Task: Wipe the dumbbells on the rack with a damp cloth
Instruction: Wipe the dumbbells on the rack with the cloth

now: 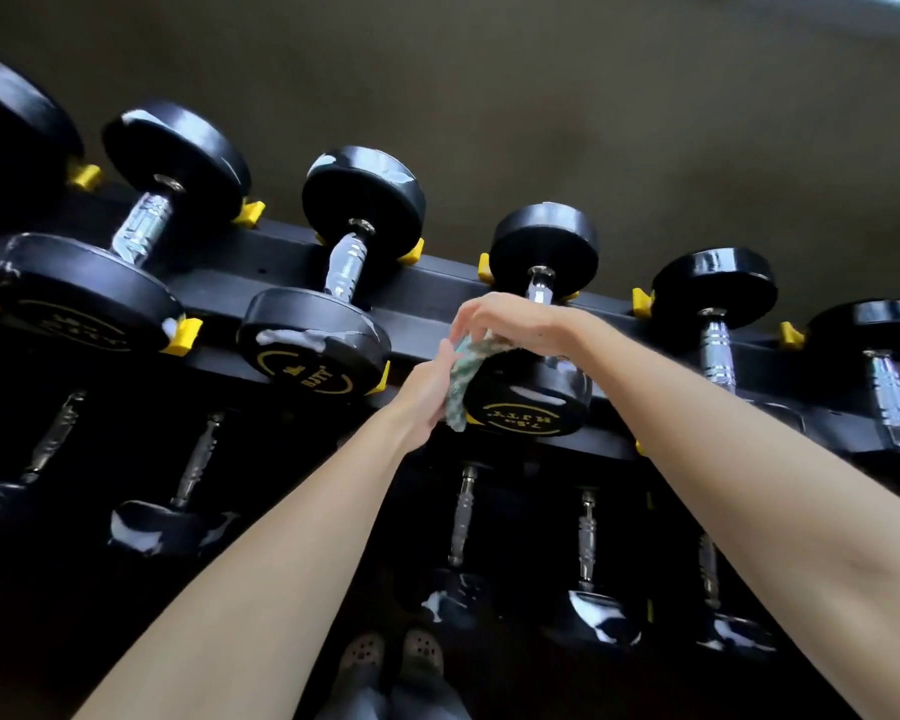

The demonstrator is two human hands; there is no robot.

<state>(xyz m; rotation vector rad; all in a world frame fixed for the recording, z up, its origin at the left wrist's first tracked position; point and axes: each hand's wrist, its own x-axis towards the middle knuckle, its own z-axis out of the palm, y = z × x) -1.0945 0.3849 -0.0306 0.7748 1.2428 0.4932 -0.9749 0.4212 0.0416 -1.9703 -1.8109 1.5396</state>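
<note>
A black dumbbell (533,402) with yellow lettering lies on the top shelf of the black rack (437,288), its chrome handle partly hidden by my hands. A green patterned cloth (463,374) is draped over the left side of its near head. My left hand (427,387) presses the cloth against that head from the left. My right hand (510,319) reaches over the top of the head, fingers curled down onto the cloth's upper edge.
More black dumbbells (315,345) sit left and right along the top shelf in yellow cradles (183,337), several with white smears. A lower shelf holds further dumbbells (458,589). My shoes (393,654) stand on the floor below.
</note>
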